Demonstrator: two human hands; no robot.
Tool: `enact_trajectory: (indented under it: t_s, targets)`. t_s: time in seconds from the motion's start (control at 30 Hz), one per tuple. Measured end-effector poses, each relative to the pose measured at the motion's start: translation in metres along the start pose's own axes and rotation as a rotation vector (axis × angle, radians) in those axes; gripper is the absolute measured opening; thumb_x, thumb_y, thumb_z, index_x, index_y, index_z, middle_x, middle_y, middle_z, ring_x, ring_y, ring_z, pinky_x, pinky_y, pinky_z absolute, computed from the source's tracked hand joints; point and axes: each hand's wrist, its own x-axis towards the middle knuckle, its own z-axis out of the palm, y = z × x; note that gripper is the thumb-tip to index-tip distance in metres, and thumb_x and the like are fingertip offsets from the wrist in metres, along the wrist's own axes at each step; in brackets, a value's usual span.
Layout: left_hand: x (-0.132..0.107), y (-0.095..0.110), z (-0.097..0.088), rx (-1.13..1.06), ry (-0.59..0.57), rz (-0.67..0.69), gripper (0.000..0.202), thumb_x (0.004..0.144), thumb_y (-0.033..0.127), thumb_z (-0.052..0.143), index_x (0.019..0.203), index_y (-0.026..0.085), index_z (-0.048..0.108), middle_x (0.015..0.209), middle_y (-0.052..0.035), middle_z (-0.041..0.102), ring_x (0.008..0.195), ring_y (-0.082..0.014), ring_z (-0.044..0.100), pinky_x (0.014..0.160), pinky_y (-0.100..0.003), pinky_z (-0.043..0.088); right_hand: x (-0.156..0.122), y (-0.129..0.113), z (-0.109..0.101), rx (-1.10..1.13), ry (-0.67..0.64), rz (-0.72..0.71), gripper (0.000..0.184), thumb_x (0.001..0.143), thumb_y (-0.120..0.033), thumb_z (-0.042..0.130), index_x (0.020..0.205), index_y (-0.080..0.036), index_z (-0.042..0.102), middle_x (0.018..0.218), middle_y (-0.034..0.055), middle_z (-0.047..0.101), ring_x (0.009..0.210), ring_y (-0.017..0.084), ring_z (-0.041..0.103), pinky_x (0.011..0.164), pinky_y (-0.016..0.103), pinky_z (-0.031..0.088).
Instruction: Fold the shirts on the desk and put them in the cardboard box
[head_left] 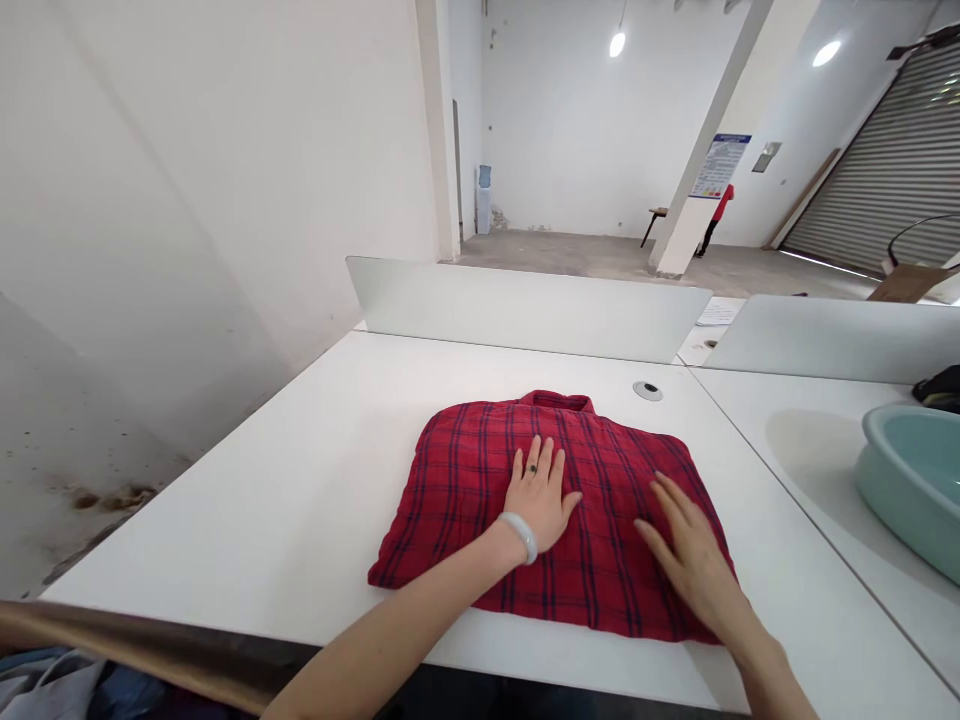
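A red and navy checked shirt point(465, 500), folded into a broad block, lies on the white table with its collar pointing away from me. Flat on the middle of the shirt rests my left hand point(538, 495), its fingers spread, with a ring and a pale bangle on that arm. My right hand point(690, 540) is over the shirt's right side, fingers stretched out and thumb apart. Whether its fingertips touch the cloth I cannot tell. Neither hand grips anything.
The white table point(300, 430) runs back to a low frosted divider point(517, 305). A cable hole point(648, 391) sits behind the shirt. To the right stands a light green basin point(900, 490). Clothes point(82, 685) lie below the table at lower left. A person in red is far back.
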Motion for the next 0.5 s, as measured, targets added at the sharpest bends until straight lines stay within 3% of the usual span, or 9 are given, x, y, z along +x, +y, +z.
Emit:
enact_trajectory:
  t_s: [0.1,0.23,0.37,0.5]
  targets:
    - [0.041,-0.005,-0.001,-0.040,-0.042,-0.059,0.070,0.093,0.055,0.027,0.147,0.011,0.029,0.156,-0.0165,0.016,0.144,-0.0336,0.004,0.115,-0.058,0.011,0.018,0.035,-0.002,-0.161,-0.023,0.188,0.065,0.090,-0.058,0.031,0.139,-0.017,0.039,0.148,0.0148,0.035,0.137,0.031,0.031,0.108,0.062,0.023]
    - [0.075,-0.006,0.017,-0.089,-0.069,-0.131,0.078,0.091,0.062,0.023,0.147,0.008,0.028,0.155,-0.0192,0.016,0.144,-0.0357,0.004,0.114,-0.059,0.008,0.026,0.066,0.015,-0.252,-0.157,0.311,0.071,0.088,-0.061,0.027,0.140,-0.014,0.039,0.150,0.0173,0.031,0.137,0.033,0.030,0.104,0.065,0.025]
    - [0.079,-0.005,0.037,-0.050,-0.006,-0.137,0.082,0.090,0.063,0.020,0.148,0.005,0.026,0.155,-0.0190,0.019,0.144,-0.0340,0.003,0.115,-0.058,0.004,0.021,0.072,0.031,-0.237,-0.169,0.318,0.071,0.088,-0.059,0.023,0.140,-0.013,0.038,0.150,0.0176,0.029,0.137,0.033,0.029,0.105,0.063,0.027]
    - [0.076,-0.004,0.042,-0.005,0.008,-0.155,0.081,0.090,0.064,0.018,0.148,0.008,0.026,0.155,-0.0166,0.019,0.145,-0.0327,0.005,0.115,-0.057,0.005,0.021,0.071,0.025,-0.144,-0.101,0.312,0.072,0.087,-0.061,0.027,0.136,-0.012,0.045,0.147,0.0180,0.034,0.136,0.032,0.033,0.108,0.057,0.026]
